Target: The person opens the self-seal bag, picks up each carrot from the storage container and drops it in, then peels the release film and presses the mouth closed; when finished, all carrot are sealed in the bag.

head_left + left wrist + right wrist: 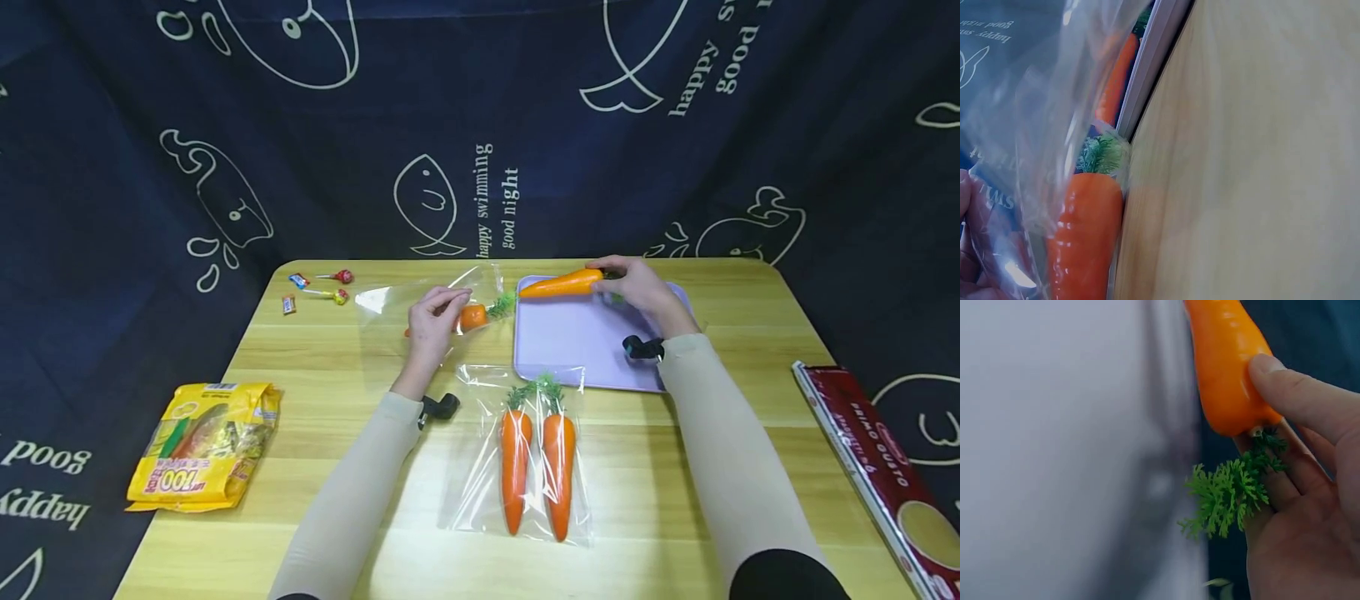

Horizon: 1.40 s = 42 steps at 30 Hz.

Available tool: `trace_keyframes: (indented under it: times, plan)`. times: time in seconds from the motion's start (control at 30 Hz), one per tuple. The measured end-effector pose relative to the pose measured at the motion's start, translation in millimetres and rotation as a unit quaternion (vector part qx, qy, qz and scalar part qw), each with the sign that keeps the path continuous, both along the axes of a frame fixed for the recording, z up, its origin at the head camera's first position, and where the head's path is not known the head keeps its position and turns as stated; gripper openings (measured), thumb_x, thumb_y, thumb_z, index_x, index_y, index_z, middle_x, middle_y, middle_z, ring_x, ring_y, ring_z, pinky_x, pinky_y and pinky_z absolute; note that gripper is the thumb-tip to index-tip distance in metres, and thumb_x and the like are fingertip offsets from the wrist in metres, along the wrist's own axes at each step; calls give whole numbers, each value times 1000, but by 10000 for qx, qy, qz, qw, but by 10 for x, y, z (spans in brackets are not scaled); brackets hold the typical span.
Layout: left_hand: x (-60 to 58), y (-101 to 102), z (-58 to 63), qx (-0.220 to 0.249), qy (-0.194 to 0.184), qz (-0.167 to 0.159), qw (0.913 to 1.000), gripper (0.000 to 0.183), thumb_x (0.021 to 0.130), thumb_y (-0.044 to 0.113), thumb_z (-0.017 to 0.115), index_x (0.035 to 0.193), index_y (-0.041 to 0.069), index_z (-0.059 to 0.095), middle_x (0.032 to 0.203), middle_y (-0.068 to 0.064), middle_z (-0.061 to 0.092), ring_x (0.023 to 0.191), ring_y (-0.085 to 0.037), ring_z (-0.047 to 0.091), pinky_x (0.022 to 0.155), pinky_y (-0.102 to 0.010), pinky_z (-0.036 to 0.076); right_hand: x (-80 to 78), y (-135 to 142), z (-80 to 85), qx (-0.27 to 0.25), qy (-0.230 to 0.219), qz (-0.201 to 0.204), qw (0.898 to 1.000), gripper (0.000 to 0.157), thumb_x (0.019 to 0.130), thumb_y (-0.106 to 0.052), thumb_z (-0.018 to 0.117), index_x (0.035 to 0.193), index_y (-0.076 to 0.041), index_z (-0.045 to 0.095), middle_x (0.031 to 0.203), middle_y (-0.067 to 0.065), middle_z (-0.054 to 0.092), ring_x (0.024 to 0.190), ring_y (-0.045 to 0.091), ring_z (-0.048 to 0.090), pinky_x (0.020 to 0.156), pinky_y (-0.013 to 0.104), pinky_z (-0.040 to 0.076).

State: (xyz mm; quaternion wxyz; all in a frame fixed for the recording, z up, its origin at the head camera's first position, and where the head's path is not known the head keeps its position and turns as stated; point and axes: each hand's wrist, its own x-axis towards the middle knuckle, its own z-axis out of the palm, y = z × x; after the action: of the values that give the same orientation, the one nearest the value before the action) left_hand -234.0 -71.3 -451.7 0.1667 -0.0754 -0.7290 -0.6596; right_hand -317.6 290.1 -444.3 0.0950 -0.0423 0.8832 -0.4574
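Note:
My right hand [641,287] grips an orange toy carrot [558,285] by its thick end, thumb on top, above the lilac tray [566,343]. The carrot's tip points left, and its green leaves [1225,494] hang beside the palm in the right wrist view. Left of the tray, my left hand [432,327] pinches a clear plastic bag [382,307]. Inside that bag lies another carrot [1088,237], leaves toward the tray, partly hidden behind the left hand in the head view. Nearer me, a second clear bag [472,500] holds two carrots [515,467] side by side, leaves pointing away.
Two lollipops [341,296] and two small wrapped candies [289,304] lie at the back left. A yellow food packet [202,446] sits at the left edge. Along the right edge lies a long red spaghetti pack [870,450]. A dark printed curtain [315,183] hangs behind the table.

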Motion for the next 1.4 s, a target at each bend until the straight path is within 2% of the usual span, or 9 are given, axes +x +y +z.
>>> trace_keyframes:
  times: [0.2,0.33,0.5,0.73,0.8,1.1,1.2,1.3,1.4]
  plan:
    - [0,-5,1,83,-7,-47,10000,16,91,7,72,103,-2,76,100,-15,71,89,-6,65,82,-17,57,157,-225,370,-90,579,238,9980,47,89,-21,77,133,-16,64,141,7,57,124,27,52,111,46,42]
    - [5,3,8,96,-21,28,9999,16,90,9,73,103,-1,76,99,-12,71,86,-8,64,77,-14,55,222,-516,480,-73,712,441,9965,44,89,-17,76,132,-15,65,140,7,58,123,28,53,108,47,44]
    - [-5,17,-7,46,83,109,9999,16,90,8,73,103,-1,76,99,-15,70,85,-8,62,74,-12,53,162,-955,358,108,757,785,9940,42,87,-16,76,128,-16,67,136,6,61,124,27,54,110,47,43]
    - [-169,3,-232,-70,177,183,9997,17,90,12,75,103,2,77,100,-15,71,82,-8,60,68,-12,50,39,-1482,133,65,708,1137,9910,42,85,-17,78,126,-14,69,133,9,65,125,27,56,110,44,44]
    - [-176,-9,-252,-28,228,174,9996,17,89,14,75,102,4,78,100,-13,71,80,-9,60,68,-12,50,18,-1604,94,56,586,1241,9905,43,86,-19,79,127,-14,69,134,8,64,126,27,56,110,43,45]
    - [-166,-7,-282,-70,412,1,9991,20,89,24,75,102,8,79,98,-8,72,86,-12,64,74,-17,55,-69,-1821,-120,538,130,1550,9864,48,86,-27,80,130,-16,66,131,6,66,120,24,59,104,40,49]
    - [-159,-1,-289,-57,404,-18,9992,20,89,26,75,101,10,79,97,-8,71,86,-13,64,74,-18,57,-50,-1800,-103,547,198,1552,9862,47,88,-29,78,131,-17,66,132,6,66,124,25,58,107,42,47]
    - [-164,4,-296,-37,394,32,9992,19,89,24,75,101,9,79,97,-8,71,85,-12,64,75,-18,57,55,-1739,43,444,742,1291,9879,37,92,-29,72,127,-16,68,129,6,67,123,24,59,107,43,47]
    - [-179,6,-303,-55,439,150,9989,17,88,22,76,99,9,79,95,-9,72,83,-11,64,73,-17,56,277,-1662,254,-200,1113,571,9919,28,96,-28,67,120,-14,71,110,8,73,95,20,67,86,38,56]
